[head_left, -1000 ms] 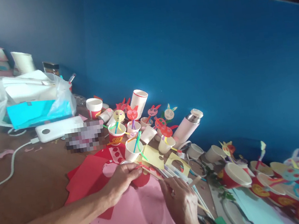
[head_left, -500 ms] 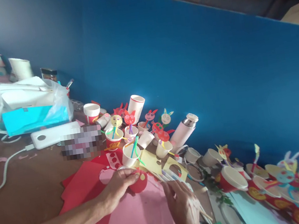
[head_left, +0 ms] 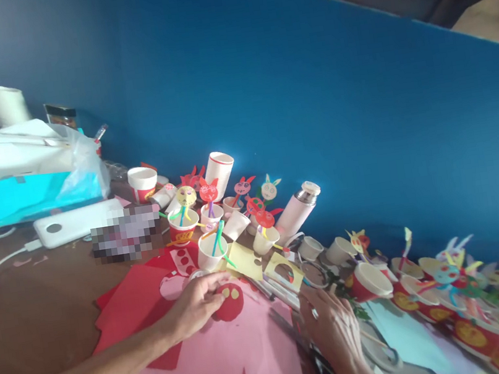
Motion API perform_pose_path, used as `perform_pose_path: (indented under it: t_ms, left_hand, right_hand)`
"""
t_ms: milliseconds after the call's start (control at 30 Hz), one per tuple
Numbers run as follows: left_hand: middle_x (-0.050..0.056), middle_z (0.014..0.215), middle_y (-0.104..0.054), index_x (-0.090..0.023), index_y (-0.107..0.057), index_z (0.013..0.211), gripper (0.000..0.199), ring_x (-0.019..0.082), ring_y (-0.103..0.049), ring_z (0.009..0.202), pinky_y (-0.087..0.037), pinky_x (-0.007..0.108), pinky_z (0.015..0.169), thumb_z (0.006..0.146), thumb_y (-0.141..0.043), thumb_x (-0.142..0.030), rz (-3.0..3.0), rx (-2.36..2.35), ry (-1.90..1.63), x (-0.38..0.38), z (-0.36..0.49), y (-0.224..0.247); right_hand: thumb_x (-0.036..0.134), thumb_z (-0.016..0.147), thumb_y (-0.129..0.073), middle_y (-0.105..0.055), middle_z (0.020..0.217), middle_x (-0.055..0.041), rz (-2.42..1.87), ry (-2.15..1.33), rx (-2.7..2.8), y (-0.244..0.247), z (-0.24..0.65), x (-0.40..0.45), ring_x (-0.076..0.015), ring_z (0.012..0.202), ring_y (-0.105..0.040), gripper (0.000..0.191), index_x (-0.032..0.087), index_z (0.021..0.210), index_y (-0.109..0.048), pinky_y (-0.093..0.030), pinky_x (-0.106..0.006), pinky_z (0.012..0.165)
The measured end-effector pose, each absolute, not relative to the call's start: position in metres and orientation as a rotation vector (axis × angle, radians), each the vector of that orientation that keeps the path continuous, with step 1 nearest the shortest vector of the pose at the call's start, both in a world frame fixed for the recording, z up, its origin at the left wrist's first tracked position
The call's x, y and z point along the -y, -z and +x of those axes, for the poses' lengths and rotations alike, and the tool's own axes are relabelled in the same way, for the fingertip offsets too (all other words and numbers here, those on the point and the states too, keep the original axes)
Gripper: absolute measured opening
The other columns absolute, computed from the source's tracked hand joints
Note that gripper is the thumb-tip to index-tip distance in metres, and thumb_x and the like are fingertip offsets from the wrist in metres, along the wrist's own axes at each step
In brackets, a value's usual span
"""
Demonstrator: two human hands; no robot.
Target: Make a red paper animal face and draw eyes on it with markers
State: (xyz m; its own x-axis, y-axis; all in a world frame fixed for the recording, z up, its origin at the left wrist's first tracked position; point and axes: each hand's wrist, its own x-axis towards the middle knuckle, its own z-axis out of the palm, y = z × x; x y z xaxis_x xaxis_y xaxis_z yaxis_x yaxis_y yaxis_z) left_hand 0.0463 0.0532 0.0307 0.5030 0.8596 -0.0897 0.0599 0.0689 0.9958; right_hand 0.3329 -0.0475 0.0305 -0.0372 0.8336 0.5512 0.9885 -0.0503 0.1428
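My left hand (head_left: pixel 201 303) is closed at the upper left edge of a red paper disc (head_left: pixel 230 307), with its fingertips on it. The disc bears two yellow dots and rests over a large pink sheet (head_left: pixel 220 366). My right hand (head_left: pixel 331 325) is over the clutter right of the pink sheet, its fingers curled downward. What those fingers hold, if anything, is hidden. Dark-handled scissors (head_left: pixel 325 372) lie just left of that hand, blades pointing up and left. Pens (head_left: pixel 281 291) and a yellow sheet with a round hole (head_left: pixel 285 272) are beyond its fingertips.
Red sheets (head_left: pixel 131 305) are left of the pink one. Paper cups with straws and paper animal heads (head_left: pixel 183 222) stand along the blue wall beside a pink thermos (head_left: pixel 297 211). More decorated cups (head_left: pixel 468 335) crowd the right. A white power bank (head_left: pixel 79 223) and plastic bag (head_left: pixel 91 164) sit left.
My right hand has moved right, off the pens, uncovering the scissor blades. My left hand has shifted slightly on the red disc, and its second yellow dot shows. The view has turned slightly right.
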Motion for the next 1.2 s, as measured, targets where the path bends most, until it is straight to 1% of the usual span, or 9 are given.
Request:
perform_pose_path:
  t_ms: [100, 200, 300, 367, 467, 600, 700, 933, 1200]
  left_hand:
    - [0.011, 0.107, -0.075, -0.017, -0.065, 0.132, 0.046, 0.026, -0.07, 0.098, -0.055, 0.035, 0.087, 0.087, -0.059, -0.023, 1.896, -0.916, -0.731, -0.053, 0.046, -0.016]
    - [0.01, 0.118, -0.073, -0.021, -0.072, 0.116, 0.035, 0.027, -0.066, 0.111, -0.051, 0.04, 0.098, 0.092, -0.046, -0.017, 2.3, -0.847, -0.867, -0.051, 0.044, -0.007]
    - [0.007, 0.114, -0.071, -0.025, -0.072, 0.105, 0.03, 0.024, -0.065, 0.106, -0.051, 0.037, 0.093, 0.095, -0.044, -0.019, 2.367, -0.881, -1.019, -0.053, 0.042, -0.006]
    - [0.006, 0.105, -0.072, -0.023, -0.071, 0.101, 0.024, 0.021, -0.066, 0.099, -0.051, 0.032, 0.087, 0.096, -0.048, -0.025, 2.257, -0.811, -1.042, -0.055, 0.042, -0.007]
    - [0.005, 0.095, -0.071, -0.022, -0.071, 0.095, 0.025, 0.018, -0.067, 0.085, -0.049, 0.024, 0.069, 0.098, -0.05, -0.035, 2.052, -0.753, -0.93, -0.056, 0.045, -0.011]
    - [0.003, 0.085, -0.07, -0.02, -0.07, 0.087, 0.029, 0.017, -0.065, 0.081, -0.048, 0.023, 0.072, 0.099, -0.046, -0.034, 1.948, -0.733, -0.884, -0.052, 0.048, -0.021]
    - [0.003, 0.086, -0.069, -0.019, -0.07, 0.084, 0.03, 0.017, -0.065, 0.08, -0.048, 0.022, 0.07, 0.097, -0.049, -0.035, 1.937, -0.756, -0.86, -0.047, 0.048, -0.028]
    - [0.003, 0.099, -0.069, -0.022, -0.073, 0.098, 0.023, 0.019, -0.065, 0.091, -0.05, 0.023, 0.073, 0.092, -0.056, -0.037, 1.895, -0.728, -0.781, -0.037, 0.045, -0.037]
    - [0.003, 0.093, -0.065, -0.024, -0.075, 0.091, 0.02, 0.017, -0.061, 0.084, -0.048, 0.024, 0.073, 0.092, -0.059, -0.037, 1.906, -0.647, -0.773, -0.041, 0.05, -0.023]
  right_hand:
    - [0.03, 0.1, -0.043, -0.077, 0.087, -0.0045, -2.061, 0.705, 1.902, -0.022, 0.343, 0.057, -0.0235, 0.08, -0.068, 0.035, 0.025, 0.09, -0.076, -0.034, -0.035, 0.076]
    - [0.027, 0.097, -0.049, -0.078, 0.099, -0.0063, -2.164, 0.611, 1.835, -0.025, 0.338, 0.062, -0.0253, 0.091, -0.069, 0.028, 0.025, 0.103, -0.077, -0.035, -0.038, 0.086]
    - [0.026, 0.097, -0.05, -0.077, 0.109, -0.0053, -2.07, 0.433, 1.739, -0.04, 0.323, 0.062, -0.0269, 0.101, -0.067, 0.028, 0.027, 0.108, -0.076, -0.033, -0.041, 0.094]
    - [0.027, 0.098, -0.047, -0.076, 0.105, -0.0055, -1.951, 0.23, 1.577, -0.049, 0.309, 0.058, -0.0268, 0.101, -0.065, 0.03, 0.026, 0.103, -0.077, -0.035, -0.041, 0.093]
    - [0.041, 0.095, -0.052, -0.07, 0.08, -0.0036, -1.686, -0.39, 1.321, -0.054, 0.283, 0.048, -0.0202, 0.077, -0.062, 0.03, 0.022, 0.091, -0.074, -0.042, -0.031, 0.074]
    - [0.062, 0.086, -0.064, -0.058, 0.066, 0.0004, -1.299, -0.88, 1.078, -0.041, 0.25, 0.036, -0.014, 0.064, -0.051, 0.044, 0.019, 0.076, -0.065, -0.041, -0.026, 0.065]
    - [0.064, 0.083, -0.069, -0.056, 0.064, 0.0015, -1.253, -0.983, 1.035, -0.027, 0.232, 0.031, -0.0119, 0.061, -0.046, 0.047, 0.017, 0.075, -0.064, -0.039, -0.025, 0.063]
    - [0.057, 0.077, -0.072, -0.053, 0.064, 0.0024, -1.307, -1.085, 0.978, -0.027, 0.21, 0.035, -0.0112, 0.061, -0.042, 0.042, 0.018, 0.07, -0.062, -0.037, -0.024, 0.061]
    - [0.05, 0.077, -0.068, -0.054, 0.063, 0.0023, -1.3, -1.131, 1.001, -0.029, 0.205, 0.04, -0.0124, 0.062, -0.044, 0.033, 0.02, 0.067, -0.059, -0.038, -0.024, 0.063]
